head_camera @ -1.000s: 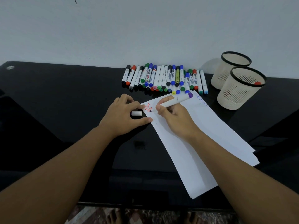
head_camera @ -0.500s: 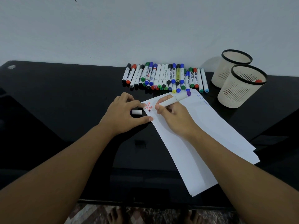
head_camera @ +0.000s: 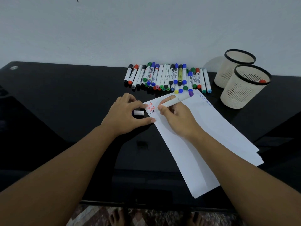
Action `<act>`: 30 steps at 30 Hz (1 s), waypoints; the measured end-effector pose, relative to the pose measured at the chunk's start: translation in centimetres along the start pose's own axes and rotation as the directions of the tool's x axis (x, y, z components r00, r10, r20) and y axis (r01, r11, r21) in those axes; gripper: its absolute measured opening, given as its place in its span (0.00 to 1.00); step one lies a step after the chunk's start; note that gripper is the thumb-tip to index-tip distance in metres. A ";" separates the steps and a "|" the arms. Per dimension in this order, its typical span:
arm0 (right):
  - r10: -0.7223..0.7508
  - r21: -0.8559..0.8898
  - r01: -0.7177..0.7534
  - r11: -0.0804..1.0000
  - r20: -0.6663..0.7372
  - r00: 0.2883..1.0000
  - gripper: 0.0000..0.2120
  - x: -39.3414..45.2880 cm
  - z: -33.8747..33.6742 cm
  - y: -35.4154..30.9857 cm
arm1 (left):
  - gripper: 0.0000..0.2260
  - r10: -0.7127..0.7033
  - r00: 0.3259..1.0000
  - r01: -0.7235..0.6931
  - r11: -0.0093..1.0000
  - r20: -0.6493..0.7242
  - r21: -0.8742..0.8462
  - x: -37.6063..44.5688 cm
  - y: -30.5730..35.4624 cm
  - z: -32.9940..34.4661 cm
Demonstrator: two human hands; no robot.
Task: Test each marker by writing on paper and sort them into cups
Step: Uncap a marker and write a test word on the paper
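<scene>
2 hands: right [head_camera: 177, 118] grips 1 marker [head_camera: 176, 100], left [head_camera: 125, 116] pinches 1 cap [head_camera: 139, 112]; 2 cups [head_camera: 242, 87].

Two hands were in play, left hand [head_camera: 125, 115] and right hand [head_camera: 176, 119]. One marker [head_camera: 176, 100] sat in the right's grip, one white cap [head_camera: 139, 112] under the left. Two cups [head_camera: 242, 88] stood beyond the grip. Roughly two dozen markers [head_camera: 166, 77] lay beyond; exact number unclear. Paper sheets [head_camera: 203, 136]: at least two.

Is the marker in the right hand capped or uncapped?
Uncapped: the marker's dark tip touches the paper; a white cap sits in the left hand.
</scene>
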State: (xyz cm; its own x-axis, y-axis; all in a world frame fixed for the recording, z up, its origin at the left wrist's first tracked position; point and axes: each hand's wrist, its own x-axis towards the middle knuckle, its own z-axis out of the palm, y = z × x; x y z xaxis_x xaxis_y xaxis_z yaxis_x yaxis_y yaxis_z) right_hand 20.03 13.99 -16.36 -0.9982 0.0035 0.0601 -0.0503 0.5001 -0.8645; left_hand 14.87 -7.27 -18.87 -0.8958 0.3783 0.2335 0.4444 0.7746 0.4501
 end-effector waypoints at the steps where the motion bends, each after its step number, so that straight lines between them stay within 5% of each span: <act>1: 0.004 0.003 -0.004 1.000 0.008 1.000 0.07 0.0 0.0 0.0 | 0.34 -0.001 1.000 0.001 1.000 0.000 0.001 0.0 0.0 0.0; 11: -0.001 0.042 -0.001 0.999 0.047 0.999 0.03 -0.4 -0.2 -0.1 | 0.32 0.010 1.000 -0.010 1.000 -0.005 -0.007 0.0 -0.2 0.2; 16: 0.038 0.194 -0.032 0.981 -0.027 0.999 0.03 0.1 -0.9 -0.3 | 0.34 -0.002 1.000 0.002 1.000 0.005 -0.003 0.1 -0.2 0.2; 30: 0.011 0.050 -0.012 0.999 0.016 1.000 0.04 -0.6 -0.3 0.5 | 0.32 0.010 1.000 -0.010 1.000 -0.011 -0.007 0.1 -0.4 0.3</act>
State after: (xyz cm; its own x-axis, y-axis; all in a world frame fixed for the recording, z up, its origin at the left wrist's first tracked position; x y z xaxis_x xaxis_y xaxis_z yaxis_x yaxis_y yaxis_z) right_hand 20.64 14.47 -16.71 -0.9991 -0.0046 0.0424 -0.0398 0.4561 -0.8890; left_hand 14.60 -7.38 -19.22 -0.8912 0.3801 0.2476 0.4533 0.7672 0.4537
